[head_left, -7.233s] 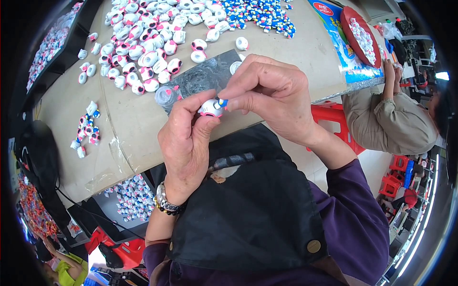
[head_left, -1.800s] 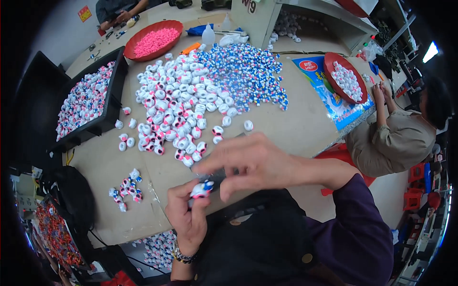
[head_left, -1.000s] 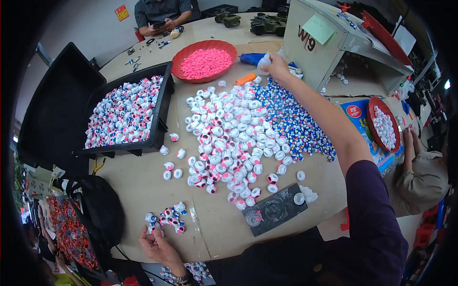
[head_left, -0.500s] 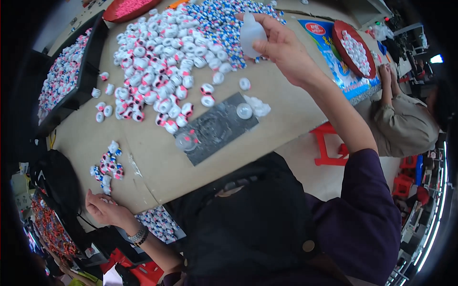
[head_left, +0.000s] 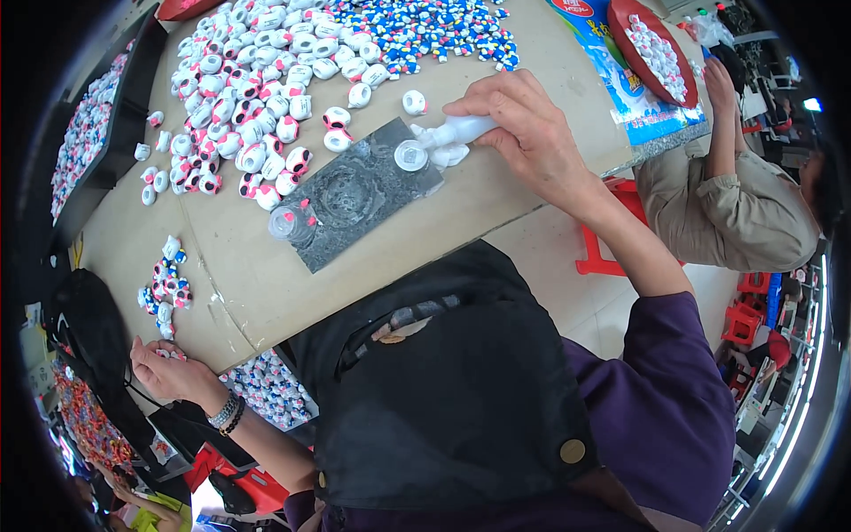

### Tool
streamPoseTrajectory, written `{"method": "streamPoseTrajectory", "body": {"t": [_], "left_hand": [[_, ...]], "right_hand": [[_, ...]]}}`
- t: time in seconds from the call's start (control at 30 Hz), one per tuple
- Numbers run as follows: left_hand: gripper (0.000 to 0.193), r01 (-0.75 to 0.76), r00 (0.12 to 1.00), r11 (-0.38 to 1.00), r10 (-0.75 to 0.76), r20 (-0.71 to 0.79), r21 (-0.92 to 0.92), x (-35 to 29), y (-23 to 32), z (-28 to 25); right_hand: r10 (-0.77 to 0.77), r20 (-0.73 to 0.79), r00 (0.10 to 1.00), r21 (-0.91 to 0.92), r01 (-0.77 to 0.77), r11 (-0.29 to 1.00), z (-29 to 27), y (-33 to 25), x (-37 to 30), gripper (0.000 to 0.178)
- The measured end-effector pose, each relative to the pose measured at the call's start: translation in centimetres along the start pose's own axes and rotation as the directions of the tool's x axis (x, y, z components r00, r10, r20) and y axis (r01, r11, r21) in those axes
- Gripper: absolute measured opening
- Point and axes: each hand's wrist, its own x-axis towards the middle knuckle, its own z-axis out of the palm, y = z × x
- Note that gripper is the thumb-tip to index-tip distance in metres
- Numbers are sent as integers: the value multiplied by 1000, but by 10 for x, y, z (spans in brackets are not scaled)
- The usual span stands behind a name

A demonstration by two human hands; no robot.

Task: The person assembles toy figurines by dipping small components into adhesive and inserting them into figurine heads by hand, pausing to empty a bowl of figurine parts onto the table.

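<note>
My right hand (head_left: pixel 542 142) is closed round a translucent white squeeze bottle (head_left: pixel 463 131), tilted onto its side. Its narrow end points left, beside a small clear cup (head_left: pixel 410 156) and a crumpled white wad (head_left: pixel 449 156). The cup sits at the right end of a dark rectangular slab (head_left: pixel 377 191); at the slab's other end is a clear round container (head_left: pixel 285 222) with pink bits. At the lower left, my left hand (head_left: pixel 173 377) is turned up, fingers curled round small white-and-pink figure pieces (head_left: pixel 171 354). A little cluster of white, pink and blue figures (head_left: pixel 168 284) lies just beyond it.
Many white-and-pink pieces (head_left: pixel 253 89) and blue-and-white pieces (head_left: pixel 425 31) cover the far table. A dark bin (head_left: pixel 111 133) of pieces stands left, another tray (head_left: pixel 270 390) below the edge. At right are a red dish (head_left: pixel 651 62) and a seated person (head_left: pixel 745 208).
My right hand has brought the bottle down and nearer, from upright over the blue pieces to lying sideways by the slab's clear cup. The view has shifted; my left hand stays curled.
</note>
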Motion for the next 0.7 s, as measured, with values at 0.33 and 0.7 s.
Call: {"method": "streamPoseTrajectory", "body": {"t": [0.33,0.7], "left_hand": [[31,23,999,999,-24,-23,-36,-2,5,2],[31,23,1000,999,-23,1,-41,-2,2,0]], "right_hand": [[-172,-17,985,-182,166,969,6,8,2,37],[-186,11,982,-208,184,961,2,8,4,27]]}}
